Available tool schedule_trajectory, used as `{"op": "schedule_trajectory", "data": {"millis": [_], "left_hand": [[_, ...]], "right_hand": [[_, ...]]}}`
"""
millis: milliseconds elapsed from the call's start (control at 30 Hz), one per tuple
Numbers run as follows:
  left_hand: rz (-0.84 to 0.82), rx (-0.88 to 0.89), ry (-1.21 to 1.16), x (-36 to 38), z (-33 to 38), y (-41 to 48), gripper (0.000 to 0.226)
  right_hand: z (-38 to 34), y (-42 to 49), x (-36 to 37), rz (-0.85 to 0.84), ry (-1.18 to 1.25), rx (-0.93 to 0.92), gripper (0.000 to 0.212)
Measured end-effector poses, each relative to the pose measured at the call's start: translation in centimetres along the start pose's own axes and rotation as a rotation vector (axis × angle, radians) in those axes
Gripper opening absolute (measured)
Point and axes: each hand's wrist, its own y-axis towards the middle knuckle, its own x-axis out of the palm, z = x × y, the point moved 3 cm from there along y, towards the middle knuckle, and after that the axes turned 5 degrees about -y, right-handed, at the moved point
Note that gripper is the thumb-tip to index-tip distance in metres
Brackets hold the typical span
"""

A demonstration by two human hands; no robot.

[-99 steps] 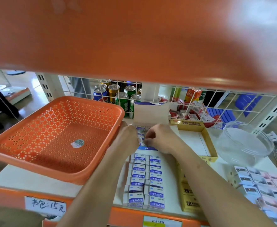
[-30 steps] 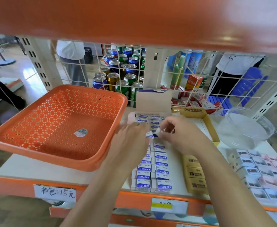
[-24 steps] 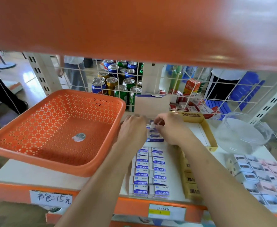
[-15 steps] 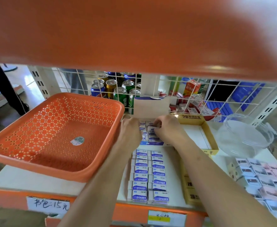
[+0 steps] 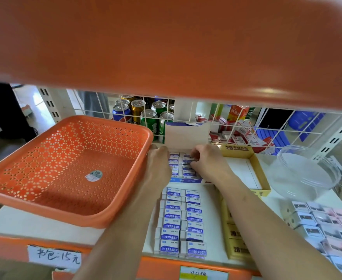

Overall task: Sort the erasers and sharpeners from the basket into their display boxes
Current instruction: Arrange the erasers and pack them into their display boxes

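White shelf: basket [image 5: 65,178] stands left. Right hand [image 5: 208,164] pinches an eraser [image 5: 186,162] in the box [image 5: 186,180] beside the basket. Left hand [image 5: 159,166] touches the box's left side, grip indiscernible.

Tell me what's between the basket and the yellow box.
The eraser box, holding erasers, with the left hand and right hand over it; the head view shows it.
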Motion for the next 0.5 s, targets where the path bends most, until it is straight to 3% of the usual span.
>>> {"op": "schedule_trajectory", "data": {"millis": [167, 233, 333, 500], "left_hand": [[0.02, 0.028, -0.01, -1.5, 1.0, -1.8, 0.026], [-0.03, 0.062, -0.072, -2.4, 1.9, -3.3, 0.027], [-0.097, 0.131, -0.101, -3.6, 1.8, -5.7, 0.016], [-0.26, 0.182, -0.004, -3.6, 0.8, -8.0, 0.026]], "right_hand": [[-0.7, -1.7, -1.4, 0.022, 0.035, -0.057, 0.011], [-1.1, -3.0, -2.2, -0.083, 0.099, -0.093, 0.004], [-1.6, -5.2, -3.0, -0.282, 0.14, -0.148, 0.009], [-1.8, -7.5, -1.9, -0.464, -0.057, -0.154, 0.015]]}}
